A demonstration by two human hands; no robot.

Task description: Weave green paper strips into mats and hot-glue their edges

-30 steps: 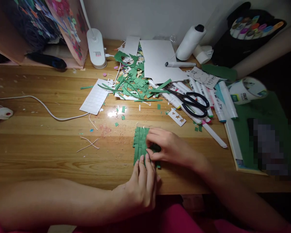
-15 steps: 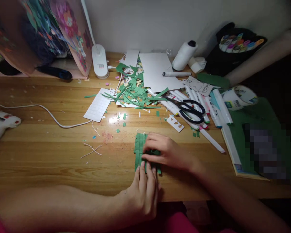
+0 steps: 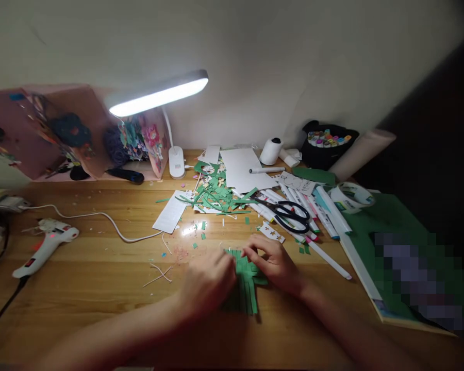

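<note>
A mat of woven green paper strips (image 3: 248,291) lies on the desk in front of me, with loose strip ends pointing towards me. My left hand (image 3: 211,281) is closed at the mat's left edge, fingers curled and slightly blurred, gripping the paper there. On the other side, my right hand (image 3: 274,262) bends over the upper right corner. Its thumb and forefinger are pinched together at the strips; the exact strip they hold is hidden.
Green paper scraps (image 3: 216,193), white paper (image 3: 239,167), black-handled scissors (image 3: 290,214) and several markers (image 3: 330,262) cover the back. A glue gun (image 3: 46,250) lies left. A lit lamp (image 3: 162,95) hangs above; tape (image 3: 351,197) sits on a green board (image 3: 390,221) at right.
The view has tilted up, bringing in the lamp head and whole glue gun. My left hand has gone from flat fingers on the mat's near edge to a closed grip at its left; my right hand shifted right.
</note>
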